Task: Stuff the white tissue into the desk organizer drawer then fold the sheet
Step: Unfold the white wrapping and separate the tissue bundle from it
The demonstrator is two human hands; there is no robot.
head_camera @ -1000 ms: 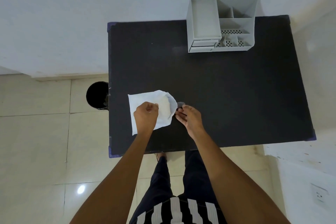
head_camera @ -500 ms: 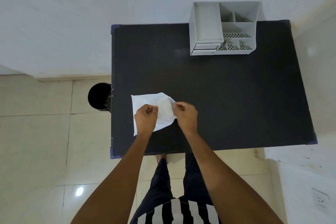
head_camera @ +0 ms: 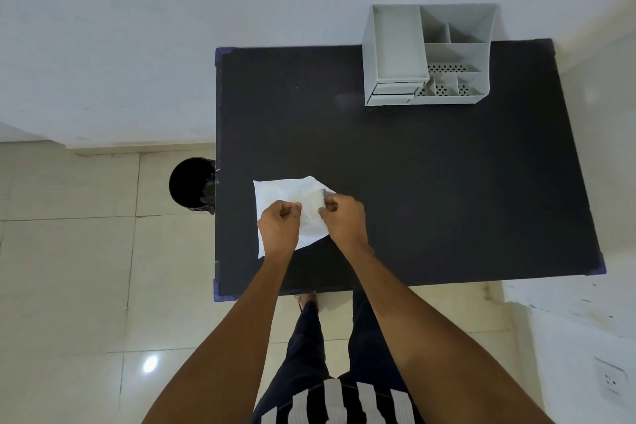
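The black tabletop fills the view, with the grey desk organizer standing at its far edge, to the person's right. Its small drawer sits at the lower left of the organizer's front and looks closed. The white tissue lies near the front left corner, well apart from the organizer. The left hand rests curled on the tissue's middle, and the right hand pinches its right edge between closed fingers. The drawer lies up and to the right of both hands, so the right hand is nearer to it.
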